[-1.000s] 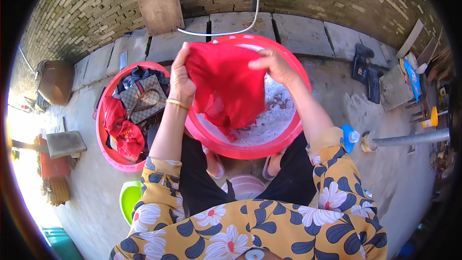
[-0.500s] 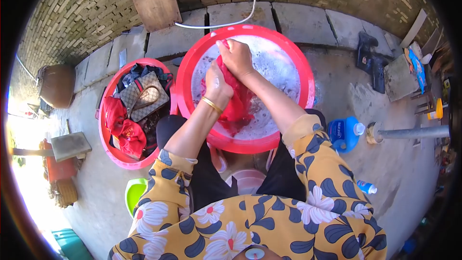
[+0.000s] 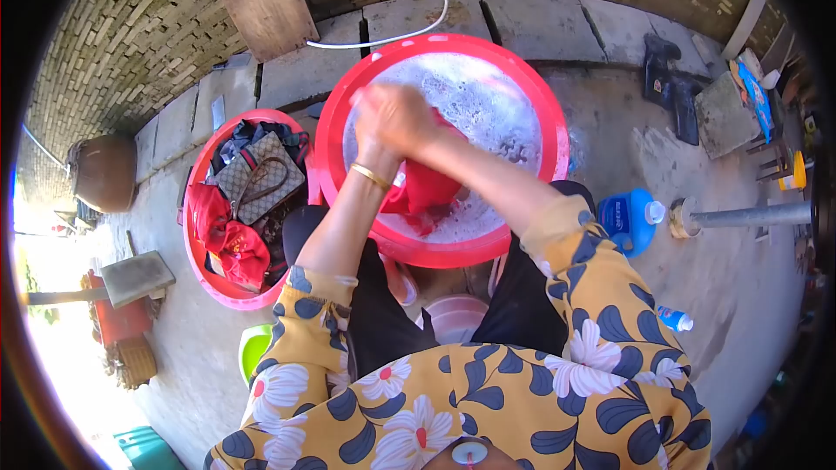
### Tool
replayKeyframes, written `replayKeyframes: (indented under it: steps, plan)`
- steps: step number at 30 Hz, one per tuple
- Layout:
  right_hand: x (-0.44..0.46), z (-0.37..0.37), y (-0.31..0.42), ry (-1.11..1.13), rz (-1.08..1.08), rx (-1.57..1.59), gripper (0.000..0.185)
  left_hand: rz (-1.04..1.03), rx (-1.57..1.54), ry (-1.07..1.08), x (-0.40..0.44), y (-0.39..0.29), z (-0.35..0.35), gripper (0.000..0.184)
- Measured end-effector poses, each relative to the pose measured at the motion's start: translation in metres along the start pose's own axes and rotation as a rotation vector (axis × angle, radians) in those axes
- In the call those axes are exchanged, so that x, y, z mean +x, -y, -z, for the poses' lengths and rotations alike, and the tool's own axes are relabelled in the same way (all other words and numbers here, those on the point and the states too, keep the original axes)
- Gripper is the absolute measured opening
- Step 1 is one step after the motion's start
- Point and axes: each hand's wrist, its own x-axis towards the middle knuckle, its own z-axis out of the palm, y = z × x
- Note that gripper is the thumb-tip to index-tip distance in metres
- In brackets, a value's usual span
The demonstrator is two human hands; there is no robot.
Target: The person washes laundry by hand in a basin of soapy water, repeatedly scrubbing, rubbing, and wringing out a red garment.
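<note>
Nearest, the left hand (image 3: 374,117), its wrist ringed by a gold-coloured metal bangle (image 3: 370,176), and the right hand (image 3: 407,124) press together, closed round the bunched upper part of a wet red cloth (image 3: 428,184); blur hides the exact finger positions. The cloth hangs below them, inside a round red plastic basin (image 3: 554,126) of foamy water. A blue plastic bottle (image 3: 640,231) stands to the right. Left is a red plastic tub (image 3: 196,252) of clothes and a brown patterned bag (image 3: 259,181). Farthest is a brick wall (image 3: 131,43)

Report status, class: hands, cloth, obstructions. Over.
Left hand, right hand clasped together on red cloth. Cloth's lower end in sudsy basin. Laundry tub alongside, not in the way.
</note>
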Motion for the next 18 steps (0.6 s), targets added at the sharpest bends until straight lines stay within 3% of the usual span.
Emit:
replayKeyframes:
  steps: [3, 6, 7, 8, 10, 12, 13, 15, 17, 18]
  plan:
    - [-0.019, -0.009, 0.034, -0.048, 0.334, -0.038, 0.033, -0.010, -0.067, 0.201, 0.012, 0.002, 0.014, 0.034]
    - [0.005, 0.000, -0.011, -0.060, 0.025, -0.029, 0.036, -0.014, -0.109, 0.402, 0.016, 0.005, 0.024, 0.032]
    - [0.014, 0.011, -0.031, -0.056, -0.132, -0.052, 0.036, 0.084, -0.045, 0.174, -0.012, -0.007, -0.005, 0.037]
    - [0.020, 0.022, -0.045, -0.015, -0.258, -0.159, 0.038, 0.165, -0.053, 0.260, -0.034, -0.021, -0.016, 0.035]
    - [0.024, 0.030, -0.047, 0.015, -0.233, -0.094, 0.040, 0.248, -0.065, 0.344, -0.047, -0.031, -0.013, 0.035]
    - [0.034, 0.049, -0.042, 0.101, -0.212, 0.051, 0.040, 0.192, 0.514, 0.405, -0.043, -0.043, -0.003, 0.025]
    - [0.035, 0.060, -0.036, 0.139, -0.184, 0.153, 0.039, 0.187, 0.510, 0.409, -0.044, -0.046, -0.003, 0.025]
    - [0.034, 0.073, -0.042, 0.394, -0.248, 0.473, 0.034, -0.054, 0.740, 0.478, -0.046, -0.051, -0.002, 0.033]
    - [0.022, 0.091, -0.041, 0.705, -0.420, 0.646, 0.028, -0.269, 0.747, 0.423, -0.044, -0.066, 0.003, 0.015]
    - [0.014, 0.089, -0.056, 0.861, -0.413, 0.427, 0.029, -0.312, 0.693, 0.421, -0.047, -0.072, 0.004, 0.013]
